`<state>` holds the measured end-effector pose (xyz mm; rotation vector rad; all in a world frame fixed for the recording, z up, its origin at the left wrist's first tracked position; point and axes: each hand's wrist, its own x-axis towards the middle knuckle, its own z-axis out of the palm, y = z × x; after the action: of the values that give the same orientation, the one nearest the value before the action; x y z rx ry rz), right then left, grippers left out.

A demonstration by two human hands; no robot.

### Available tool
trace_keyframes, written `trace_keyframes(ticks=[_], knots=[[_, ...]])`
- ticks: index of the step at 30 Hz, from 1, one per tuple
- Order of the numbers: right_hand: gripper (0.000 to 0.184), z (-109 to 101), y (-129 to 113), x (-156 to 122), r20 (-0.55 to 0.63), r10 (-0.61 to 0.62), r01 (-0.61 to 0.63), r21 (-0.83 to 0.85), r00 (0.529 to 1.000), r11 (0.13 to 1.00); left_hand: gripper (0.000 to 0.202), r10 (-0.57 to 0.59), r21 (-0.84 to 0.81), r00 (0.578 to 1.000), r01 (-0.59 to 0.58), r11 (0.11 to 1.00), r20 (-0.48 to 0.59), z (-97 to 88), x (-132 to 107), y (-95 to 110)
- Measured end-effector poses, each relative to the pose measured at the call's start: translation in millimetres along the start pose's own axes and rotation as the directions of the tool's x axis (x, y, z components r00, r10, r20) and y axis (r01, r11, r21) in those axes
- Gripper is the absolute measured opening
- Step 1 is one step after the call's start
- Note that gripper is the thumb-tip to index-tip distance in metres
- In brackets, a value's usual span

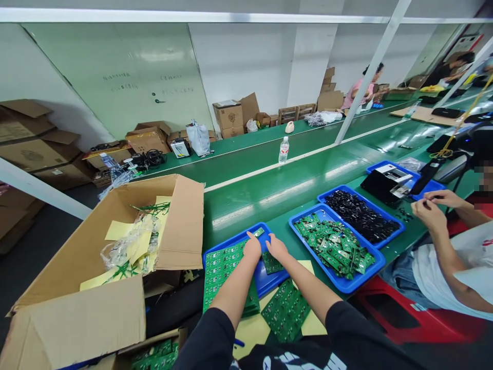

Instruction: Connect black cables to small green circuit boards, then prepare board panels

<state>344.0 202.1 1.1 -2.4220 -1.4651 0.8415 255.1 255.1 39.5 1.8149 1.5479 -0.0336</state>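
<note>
My left hand [252,247] is over the blue tray [263,281] in front of me, its fingers closed at a narrow green circuit board [259,233]. My right hand [277,247] is just to the right, fingers slightly apart, with nothing visible in them. Below its wrist lies a small piece of circuit board panel [270,263]. A stack of green circuit board panels [221,272] fills the tray's left side, partly behind my left forearm. Closer to my body, another circuit board panel [287,311] rests on yellow paper [252,331].
To the right are a blue tray of loose circuit boards [335,246] and one of small black parts [358,213]. A co-worker's hands [431,208] work beside them. An open cardboard box [181,221] stands left. A water bottle [284,150] is on the green bench.
</note>
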Motion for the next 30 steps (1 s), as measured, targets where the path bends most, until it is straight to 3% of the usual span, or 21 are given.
trace_keyframes(ticks=[7, 10, 15, 21, 30], knots=[[0.022, -4, 19, -10, 0.063, -0.196, 0.194, 0.037, 0.979, 0.98, 0.033, 0.046, -0.001, 0.999, -0.046, 0.999, 0.008, -5.9, -8, -8], [0.014, -15, 24, -7, 0.023, -0.237, 0.232, 0.126, 0.971, 0.964, 0.032, 0.078, -0.084, 0.997, -0.076, 0.994, 0.029, -7.5, -15, -16], [0.023, -28, 27, -8, -0.045, -0.257, 0.256, 0.351, 0.965, 0.9, 0.041, 0.115, -0.316, 0.992, -0.092, 0.944, 0.056, -3.4, -29, -20], [0.03, -10, 13, -19, -0.047, -0.159, 0.162, 0.482, 0.986, 0.861, 0.031, 0.136, -0.493, 0.987, -0.076, 0.867, 0.087, 4.9, -36, -19], [0.021, 12, -11, -21, -0.087, 0.097, -0.066, 0.314, 0.991, 0.947, 0.03, -0.03, -0.413, 1.0, 0.024, 0.91, -0.009, 8.3, -31, -23]])
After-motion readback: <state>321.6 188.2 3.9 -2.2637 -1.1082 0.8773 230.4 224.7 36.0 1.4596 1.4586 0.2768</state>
